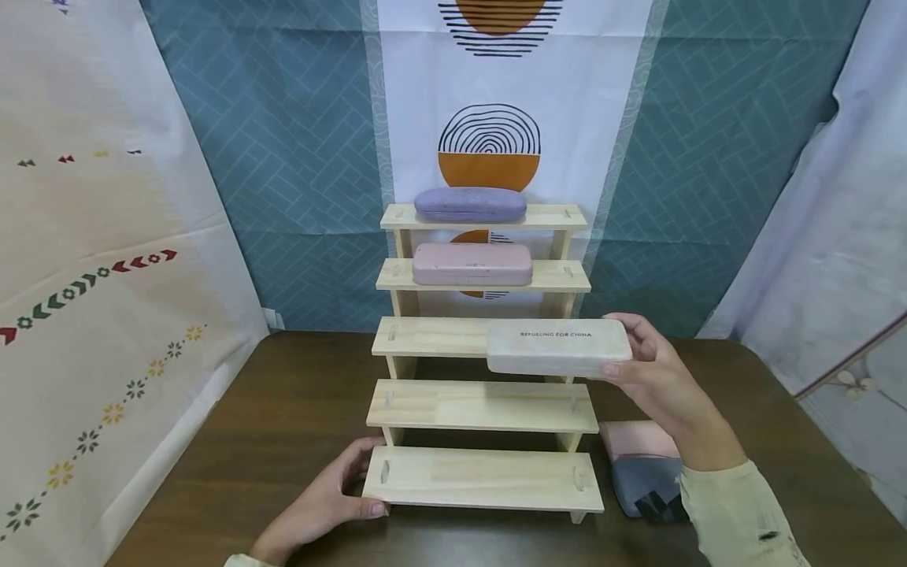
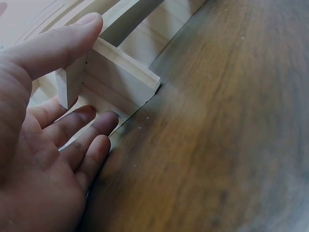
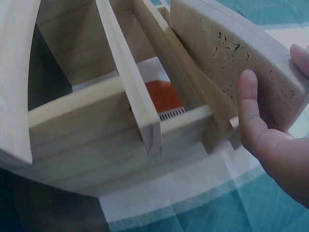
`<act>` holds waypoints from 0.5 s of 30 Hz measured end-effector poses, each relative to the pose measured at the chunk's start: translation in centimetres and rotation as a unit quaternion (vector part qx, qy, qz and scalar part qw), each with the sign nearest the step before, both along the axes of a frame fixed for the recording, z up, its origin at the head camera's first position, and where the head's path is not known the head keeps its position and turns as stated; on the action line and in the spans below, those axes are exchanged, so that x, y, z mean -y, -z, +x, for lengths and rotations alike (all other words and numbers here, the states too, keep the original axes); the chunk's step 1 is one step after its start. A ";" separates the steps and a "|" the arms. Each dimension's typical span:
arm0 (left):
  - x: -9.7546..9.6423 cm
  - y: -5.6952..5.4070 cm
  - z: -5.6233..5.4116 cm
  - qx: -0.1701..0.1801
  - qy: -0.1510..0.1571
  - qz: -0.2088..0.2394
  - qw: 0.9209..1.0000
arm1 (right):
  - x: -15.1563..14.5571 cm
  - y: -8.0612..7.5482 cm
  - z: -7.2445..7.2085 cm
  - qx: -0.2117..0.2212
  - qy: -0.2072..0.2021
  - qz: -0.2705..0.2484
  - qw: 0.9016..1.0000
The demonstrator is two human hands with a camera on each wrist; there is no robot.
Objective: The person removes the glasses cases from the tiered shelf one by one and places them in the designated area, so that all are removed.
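One white case (image 1: 556,347) between right fingers (image 1: 638,324)

Pale case (image 3: 236,55), cut off by the right wrist view's top edge

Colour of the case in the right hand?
The case in the right hand is off-white with dark lettering; clearest in the head view.
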State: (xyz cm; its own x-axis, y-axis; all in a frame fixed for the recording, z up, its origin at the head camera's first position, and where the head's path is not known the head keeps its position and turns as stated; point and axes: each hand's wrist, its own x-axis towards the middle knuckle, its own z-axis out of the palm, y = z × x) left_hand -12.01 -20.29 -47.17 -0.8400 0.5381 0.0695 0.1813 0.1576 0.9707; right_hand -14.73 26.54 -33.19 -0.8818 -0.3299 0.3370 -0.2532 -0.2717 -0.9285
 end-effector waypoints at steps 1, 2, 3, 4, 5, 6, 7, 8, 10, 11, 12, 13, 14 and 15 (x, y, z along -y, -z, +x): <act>0.0 0.0 0.0 0.001 0.002 0.001 1.000 | -0.4 0.2 0.0 -0.002 -0.004 -0.007 1.000; 0.0 0.1 0.0 0.003 0.004 0.002 1.000 | -0.7 0.4 0.1 -0.004 -0.006 -0.014 1.000; 0.0 0.1 0.0 0.009 0.003 0.005 1.000 | -1.0 0.6 0.0 -0.006 -0.009 -0.020 1.000; 0.0 0.1 0.0 0.011 0.003 0.006 1.000 | -1.3 0.7 0.0 -0.010 -0.013 -0.024 1.000; 0.0 0.1 0.0 0.012 0.001 0.005 1.000 | -1.6 0.8 0.0 -0.013 -0.015 -0.027 0.999; 0.0 0.1 0.0 0.013 0.000 0.005 1.000 | -1.9 0.9 -0.1 -0.017 -0.016 -0.030 0.999; 0.0 0.1 0.0 0.012 -0.001 0.005 1.000 | -2.2 1.0 -0.1 -0.021 -0.019 -0.032 0.999; 0.0 0.1 0.0 0.012 -0.002 0.004 1.000 | -2.5 1.0 -0.2 -0.024 -0.019 -0.033 0.999; 0.0 0.0 0.0 0.008 -0.004 0.000 1.000 | -3.2 1.0 -0.1 -0.028 -0.022 -0.036 0.999; 0.0 0.0 0.0 0.008 -0.005 -0.002 1.000 | -3.6 1.0 -0.1 -0.029 -0.022 -0.036 0.999; -0.1 0.0 -0.1 0.008 -0.005 -0.004 1.000 | -3.9 0.9 0.0 -0.030 -0.024 -0.038 0.999; -0.1 0.0 -0.1 0.009 -0.006 -0.006 1.000 | -4.3 0.9 0.1 -0.028 -0.025 -0.041 0.998; -0.2 -0.1 -0.1 0.011 -0.007 -0.009 1.000 | -4.6 0.9 0.1 -0.027 -0.028 -0.043 0.998; -0.2 -0.1 -0.1 0.012 -0.007 -0.010 1.000 | -5.0 0.8 0.2 -0.025 -0.028 -0.045 0.998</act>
